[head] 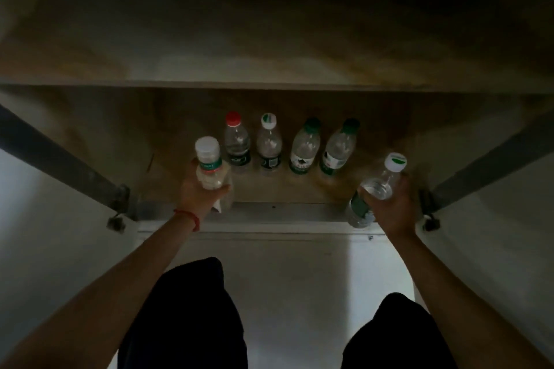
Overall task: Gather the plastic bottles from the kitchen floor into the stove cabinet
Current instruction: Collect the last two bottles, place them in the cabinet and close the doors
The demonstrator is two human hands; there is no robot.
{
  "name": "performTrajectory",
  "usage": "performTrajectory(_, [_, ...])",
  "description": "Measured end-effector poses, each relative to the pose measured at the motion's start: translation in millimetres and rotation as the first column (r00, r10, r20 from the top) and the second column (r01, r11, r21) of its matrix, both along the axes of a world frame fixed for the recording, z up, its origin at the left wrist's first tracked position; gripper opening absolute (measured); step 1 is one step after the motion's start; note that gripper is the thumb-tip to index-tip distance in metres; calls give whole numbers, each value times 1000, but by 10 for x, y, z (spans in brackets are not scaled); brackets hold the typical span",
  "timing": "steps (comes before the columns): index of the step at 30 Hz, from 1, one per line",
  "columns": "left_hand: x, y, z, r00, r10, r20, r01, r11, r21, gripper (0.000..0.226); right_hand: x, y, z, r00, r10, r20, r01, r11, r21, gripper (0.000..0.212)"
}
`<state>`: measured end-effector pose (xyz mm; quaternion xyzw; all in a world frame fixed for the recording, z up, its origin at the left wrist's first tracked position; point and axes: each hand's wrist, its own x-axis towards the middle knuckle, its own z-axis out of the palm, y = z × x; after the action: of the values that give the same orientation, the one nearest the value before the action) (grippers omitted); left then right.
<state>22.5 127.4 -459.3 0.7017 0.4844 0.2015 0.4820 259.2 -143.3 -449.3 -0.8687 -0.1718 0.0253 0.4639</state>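
Several clear plastic bottles stand in a row on the floor of the open stove cabinet [269, 189]: a red-capped bottle [236, 141], a white-and-green-capped bottle [269, 144] and two green-capped bottles [305, 148] [338, 148]. My left hand [201, 193] grips a white-capped bottle [209, 163] at the left end of the row, over the cabinet's front edge. My right hand [389, 204] grips a tilted clear bottle with a white-and-green cap [379, 186] at the right end, its base near the sill.
Both cabinet doors hang open, the left door [54, 156] and the right door [491, 159], with hinges at the front corners. A metal sill [284, 213] runs along the cabinet front. My knees in dark trousers [192, 308] rest on the pale floor below.
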Motion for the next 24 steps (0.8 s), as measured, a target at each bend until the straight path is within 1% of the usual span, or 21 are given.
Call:
performTrajectory(2, [35,120,-106,999,44,24,-45,998,33,57,76,34,-85,996,-68,60,71,997,-37,74])
performTrajectory(4, [87,239,-179,993,111,42,-112,993,21,63,148,74,-134,992,-100,78,105,993,-51,75])
performTrajectory(7, [176,374,-259,984,173,40,-174,984,22,70,299,174,-184,994,-106,32,106,994,-25,75])
performTrajectory(9, [235,438,-320,980,192,54,-194,980,40,72,408,232,-216,995,-85,-44,86,996,24,73])
performTrajectory(11, [274,493,-403,979,196,58,-199,979,53,73,465,276,-257,989,-102,-110,108,993,53,70])
performTrajectory(13, [291,546,-514,980,194,39,-196,980,36,71,483,337,-325,991,-119,-56,123,990,74,73])
performTrajectory(15, [318,590,-621,983,182,20,-182,983,4,69,496,417,-396,995,-100,-17,101,992,79,78])
performTrajectory(17, [375,654,-684,981,189,34,-189,982,-19,70,561,493,-445,995,-97,-26,98,994,50,85])
performTrajectory(21, [486,842,-762,981,194,27,-195,980,38,70,814,571,-537,989,-122,-85,122,993,0,85])
performTrajectory(24, [544,942,-825,981,190,47,-192,980,45,70,907,634,-556,992,-123,-38,123,992,-3,88])
